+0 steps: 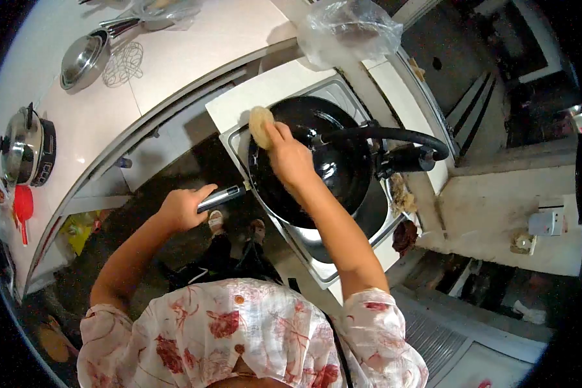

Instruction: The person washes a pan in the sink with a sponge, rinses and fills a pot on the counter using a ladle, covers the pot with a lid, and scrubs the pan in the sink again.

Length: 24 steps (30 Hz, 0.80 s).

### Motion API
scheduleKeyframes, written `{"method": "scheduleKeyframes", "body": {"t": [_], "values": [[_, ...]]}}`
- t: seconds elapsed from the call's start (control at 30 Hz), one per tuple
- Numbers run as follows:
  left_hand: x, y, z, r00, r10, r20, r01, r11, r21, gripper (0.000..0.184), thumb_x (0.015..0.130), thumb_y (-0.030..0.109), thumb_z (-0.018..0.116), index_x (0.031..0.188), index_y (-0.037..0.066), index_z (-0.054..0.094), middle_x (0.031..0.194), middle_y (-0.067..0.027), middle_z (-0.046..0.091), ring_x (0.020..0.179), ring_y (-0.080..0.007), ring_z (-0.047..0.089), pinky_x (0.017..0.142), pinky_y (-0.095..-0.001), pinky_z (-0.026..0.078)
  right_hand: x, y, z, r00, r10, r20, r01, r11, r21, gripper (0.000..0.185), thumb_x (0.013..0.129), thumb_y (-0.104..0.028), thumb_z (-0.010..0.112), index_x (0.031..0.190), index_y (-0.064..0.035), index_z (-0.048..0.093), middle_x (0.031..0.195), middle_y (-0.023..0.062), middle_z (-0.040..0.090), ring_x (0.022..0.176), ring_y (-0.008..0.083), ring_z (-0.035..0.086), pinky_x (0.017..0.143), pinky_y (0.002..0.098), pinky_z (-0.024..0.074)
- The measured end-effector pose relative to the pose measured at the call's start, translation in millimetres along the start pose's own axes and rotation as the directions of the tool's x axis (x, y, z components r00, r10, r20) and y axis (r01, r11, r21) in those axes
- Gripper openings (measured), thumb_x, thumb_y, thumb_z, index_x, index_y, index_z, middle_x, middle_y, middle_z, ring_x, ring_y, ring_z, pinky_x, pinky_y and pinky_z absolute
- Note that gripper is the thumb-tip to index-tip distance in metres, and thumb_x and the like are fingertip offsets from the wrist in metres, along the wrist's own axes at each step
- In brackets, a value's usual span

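Open wok (343,187), black hose (401,134) (arched) across rim

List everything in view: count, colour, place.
Wok: 1, black, in sink
Sink: 1, silver, under faucet
Faucet: 1, black, over wok
Scrubber: 1, tan, at wok's rim
Plastic bag: 1, clear, past sink
Pan: at least 1, silver, upper-left counter
Rack: 1, silver, beside pan
Pot: 1, black-silver, far-left counter
Utensil: 1, red, near pot
Clump: 1, dark red, beside sink
Wall fittings: 2, pale, right wall
Shirt: 1, white-red, worn
Shoes: 2, pale, on floor
Left hand: 1, bare, on wok's handle
Right hand: 1, bare, on scrubber
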<state>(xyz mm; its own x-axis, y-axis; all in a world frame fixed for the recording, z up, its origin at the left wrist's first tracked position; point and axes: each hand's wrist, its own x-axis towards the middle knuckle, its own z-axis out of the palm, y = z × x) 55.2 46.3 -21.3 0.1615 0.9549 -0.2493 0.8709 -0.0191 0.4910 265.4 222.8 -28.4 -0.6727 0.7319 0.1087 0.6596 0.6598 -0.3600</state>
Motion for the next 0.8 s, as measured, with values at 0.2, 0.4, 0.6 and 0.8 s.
{"method": "scheduleKeyframes", "body": {"t": [0.2, 0.4, 0.6, 0.8], "values": [[0, -4, 8, 0.994, 0.055, -0.094, -0.061, 0.996, -0.069, 0.051, 0.066, 0.017, 0.063, 0.115, 0.014, 0.049, 0.078, -0.0155, 0.062, 0.066, -0.0332, 0.06, 0.056, -0.0403, 0.048, -37, 8, 18, 0.946, -0.131, 0.298, 0.04, 0.955, 0.295, 0.046, 0.075, -0.004, 0.049, 0.119, -0.0185, 0.05, 0.122, 0.0103, 0.047, 0.078, 0.0322, 0.059, 0.068, 0.0402, 0.0487], [1, -7, 8, 0.997, 0.047, -0.063, -0.049, 0.998, -0.045, 0.054, 0.067, 0.017, 0.062, 0.119, 0.016, 0.046, 0.076, -0.0153, 0.061, 0.068, -0.0345, 0.06, 0.058, -0.0424, 0.048, -121, 27, -38, 0.808, -0.295, 0.51, 0.25, 0.955, 0.157, 0.044, 0.075, -0.005, 0.052, 0.113, -0.0261, 0.056, 0.117, 0.0022, 0.052, 0.076, 0.0295, 0.06, 0.067, 0.0387, 0.0492], [1, -8, 9, 0.999, 0.02, -0.034, -0.022, 0.997, -0.068, 0.055, 0.067, 0.017, 0.062, 0.119, 0.015, 0.045, 0.078, -0.0167, 0.061, 0.069, -0.0357, 0.06, 0.059, -0.0436, 0.048, -140, 71, -69, 0.839, 0.108, 0.534, 0.063, 0.954, -0.292, 0.044, 0.07, 0.0, 0.051, 0.113, -0.0121, 0.055, 0.117, 0.0093, 0.049, 0.077, 0.0319, 0.061, 0.066, 0.0401, 0.0496], [2, -5, 5, 0.999, 0.021, -0.025, -0.022, 0.999, -0.05, 0.053, 0.066, 0.017, 0.062, 0.116, 0.013, 0.048, 0.079, -0.0166, 0.061, 0.067, -0.0353, 0.059, 0.058, -0.0425, 0.047, -89, 112, -7, 0.856, 0.446, 0.262, -0.324, 0.857, -0.4, 0.046, 0.071, 0.001, 0.051, 0.115, -0.0108, 0.051, 0.116, 0.0092, 0.048, 0.078, 0.0312, 0.06, 0.066, 0.0403, 0.0498]]}}
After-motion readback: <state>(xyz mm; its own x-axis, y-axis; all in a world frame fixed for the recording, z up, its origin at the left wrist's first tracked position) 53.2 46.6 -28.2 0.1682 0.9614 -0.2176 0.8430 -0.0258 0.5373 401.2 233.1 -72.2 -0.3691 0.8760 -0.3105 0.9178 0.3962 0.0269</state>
